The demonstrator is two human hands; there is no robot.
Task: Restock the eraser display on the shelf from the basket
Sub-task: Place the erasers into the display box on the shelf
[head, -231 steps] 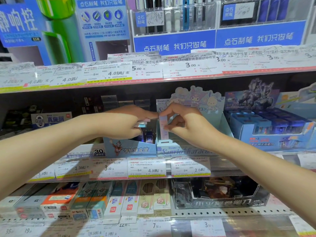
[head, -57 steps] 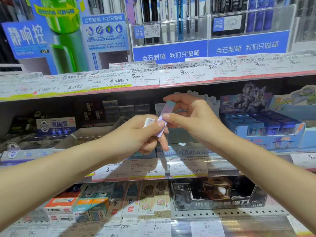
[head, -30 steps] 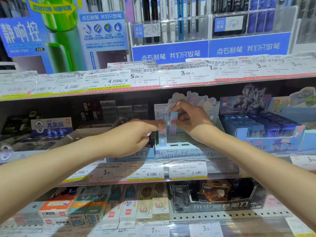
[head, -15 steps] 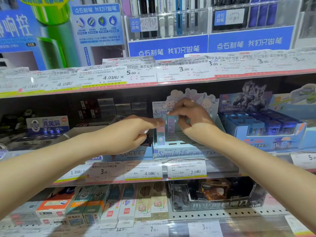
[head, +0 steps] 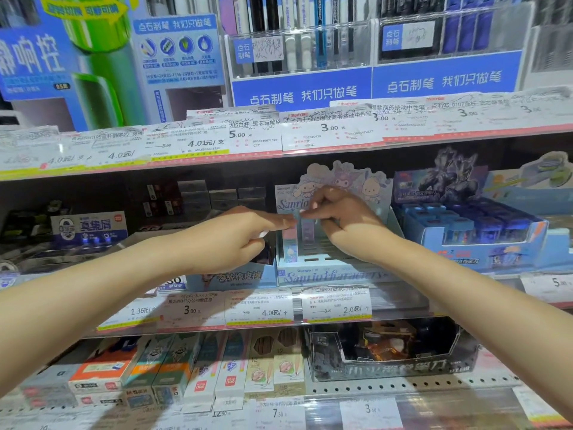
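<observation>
A pale blue cartoon-character display box [head: 328,274] stands on the middle shelf. In its left slots a pink-and-blue eraser [head: 290,243] and a purple eraser [head: 307,229] stand upright side by side. My right hand [head: 344,220] reaches into the box, its fingertips pinched on the top of the purple eraser. My left hand [head: 232,240] hovers just left of the box, with its forefinger on the pink eraser's top. It is curled round spare erasers, and a white end [head: 263,233] peeks out. The basket is out of view.
A blue eraser box [head: 235,277] sits left of the display box, and a blue robot-themed box [head: 483,243] sits right of it. Price labels [head: 336,302] line the shelf edge. Pencil packs [head: 217,367] and a black box [head: 393,352] fill the shelf below; pens hang above.
My right hand took a purple eraser from my left hand, carried it to the display box and stood it beside the pink one. The left hand followed to the box's left edge.
</observation>
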